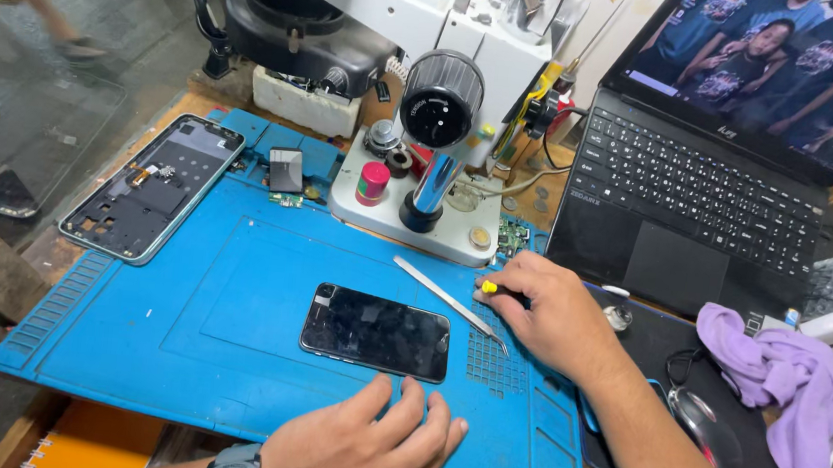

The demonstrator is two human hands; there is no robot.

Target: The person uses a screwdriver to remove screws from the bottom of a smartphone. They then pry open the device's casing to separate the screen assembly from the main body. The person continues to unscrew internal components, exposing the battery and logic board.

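Note:
A black smartphone (376, 332) lies flat, screen up, in the middle of a blue repair mat (230, 298). My left hand (363, 440) rests palm down on the mat's near edge just below the phone, fingers spread, holding nothing. My right hand (550, 311) lies at the mat's right side, closed around a small screwdriver with a yellow tip (486, 287). Metal tweezers (451, 302) lie diagonally on the mat between the phone and my right hand.
A microscope on a white base (408, 213) stands behind the mat. An opened phone frame (152, 187) lies at far left. An open laptop (702, 189) sits at right, with a purple cloth (781, 376) and a computer mouse (706, 425) beside it.

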